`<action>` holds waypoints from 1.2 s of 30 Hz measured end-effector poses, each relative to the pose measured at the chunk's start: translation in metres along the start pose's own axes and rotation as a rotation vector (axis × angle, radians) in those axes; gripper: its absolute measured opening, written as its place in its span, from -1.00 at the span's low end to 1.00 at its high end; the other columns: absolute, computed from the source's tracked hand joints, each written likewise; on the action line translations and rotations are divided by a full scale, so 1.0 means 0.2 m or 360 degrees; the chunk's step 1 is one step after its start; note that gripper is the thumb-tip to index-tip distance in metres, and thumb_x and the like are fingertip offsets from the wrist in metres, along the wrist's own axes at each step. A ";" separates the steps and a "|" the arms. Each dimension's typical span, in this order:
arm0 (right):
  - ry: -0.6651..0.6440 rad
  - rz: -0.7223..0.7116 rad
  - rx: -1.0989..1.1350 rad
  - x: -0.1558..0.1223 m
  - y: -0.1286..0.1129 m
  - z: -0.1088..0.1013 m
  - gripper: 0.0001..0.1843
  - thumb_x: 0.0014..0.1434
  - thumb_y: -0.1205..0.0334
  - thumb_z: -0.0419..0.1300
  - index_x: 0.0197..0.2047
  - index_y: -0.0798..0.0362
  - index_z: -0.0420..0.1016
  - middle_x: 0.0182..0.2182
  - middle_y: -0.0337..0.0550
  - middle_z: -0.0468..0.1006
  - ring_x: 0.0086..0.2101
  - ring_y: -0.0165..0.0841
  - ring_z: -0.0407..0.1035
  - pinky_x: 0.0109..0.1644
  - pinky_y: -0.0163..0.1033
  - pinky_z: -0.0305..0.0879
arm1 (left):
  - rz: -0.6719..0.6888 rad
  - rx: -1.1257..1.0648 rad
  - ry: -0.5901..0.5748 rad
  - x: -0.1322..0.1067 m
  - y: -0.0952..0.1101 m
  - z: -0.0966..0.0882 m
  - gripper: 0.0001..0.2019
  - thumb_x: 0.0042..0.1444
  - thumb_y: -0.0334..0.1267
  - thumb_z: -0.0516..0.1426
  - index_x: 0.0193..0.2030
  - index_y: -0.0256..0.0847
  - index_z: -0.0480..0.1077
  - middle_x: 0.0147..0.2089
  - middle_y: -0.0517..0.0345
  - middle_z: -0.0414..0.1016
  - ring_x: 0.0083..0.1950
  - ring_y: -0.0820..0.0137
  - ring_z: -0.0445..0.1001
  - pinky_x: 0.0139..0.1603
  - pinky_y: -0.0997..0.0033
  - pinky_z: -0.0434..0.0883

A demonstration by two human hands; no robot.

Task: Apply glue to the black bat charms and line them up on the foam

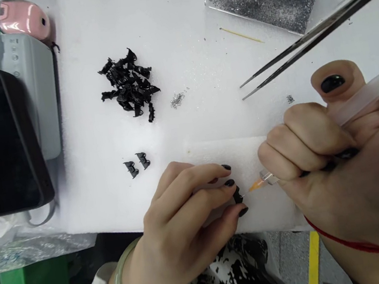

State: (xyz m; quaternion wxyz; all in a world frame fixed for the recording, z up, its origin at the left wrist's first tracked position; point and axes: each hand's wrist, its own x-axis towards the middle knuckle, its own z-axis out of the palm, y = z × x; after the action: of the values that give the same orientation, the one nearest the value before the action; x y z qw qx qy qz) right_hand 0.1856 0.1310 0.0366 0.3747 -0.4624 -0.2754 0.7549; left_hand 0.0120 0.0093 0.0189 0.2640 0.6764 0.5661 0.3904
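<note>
Glue needle meets small clip at the foam pad's front edge

Left hand pinches black clip; right hand clenches syringe. A wobble of the needle could smear fingertips.

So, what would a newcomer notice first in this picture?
Probably the two hands at the table's near edge: the left hand pins a small black part on a white foam pad, and the right hand points a syringe with an orange tip at it. Next, the pile of black parts at the centre and the long tweezers at upper right.
</note>
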 end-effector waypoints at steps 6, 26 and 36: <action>-0.0031 -0.0010 -0.0059 0.00 -0.01 0.03 -0.59 0.13 -0.13 0.52 -0.48 -0.13 0.47 -0.76 -0.43 0.05 -0.73 -0.48 -0.32 -0.71 -0.16 -0.31 | 0.0000 0.0013 0.0004 0.00 0.01 -0.01 -0.83 0.31 -0.47 0.25 -0.05 -0.12 0.48 -0.05 -0.05 0.63 -0.20 0.19 0.59 -0.28 0.01 0.60; -0.0050 0.0035 -0.0105 0.01 -0.03 0.04 -0.56 0.19 -0.16 0.43 -0.53 -0.13 0.43 -0.78 -0.43 0.08 -0.74 -0.50 -0.31 -0.69 -0.25 -0.29 | 0.0041 0.0051 0.0076 0.00 0.00 0.00 -0.83 0.23 -0.49 0.32 -0.11 -0.21 0.51 -0.05 -0.03 0.63 -0.20 0.25 0.58 -0.27 0.11 0.59; -0.0024 0.0088 -0.0011 0.02 -0.05 0.06 -0.53 0.22 -0.13 0.42 -0.54 -0.08 0.39 -0.80 -0.45 0.08 -0.76 -0.53 -0.23 -0.68 -0.31 -0.27 | 0.0013 0.0055 0.0087 0.00 0.00 0.01 -0.84 0.22 -0.48 0.32 -0.12 -0.19 0.51 -0.06 -0.04 0.62 -0.20 0.25 0.56 -0.26 0.10 0.59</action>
State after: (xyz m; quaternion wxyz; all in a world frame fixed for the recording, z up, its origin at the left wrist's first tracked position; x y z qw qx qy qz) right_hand 0.1766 0.1389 0.0464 0.3499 -0.4654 -0.2680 0.7676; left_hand 0.0135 0.0093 0.0191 0.2350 0.6723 0.5770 0.3999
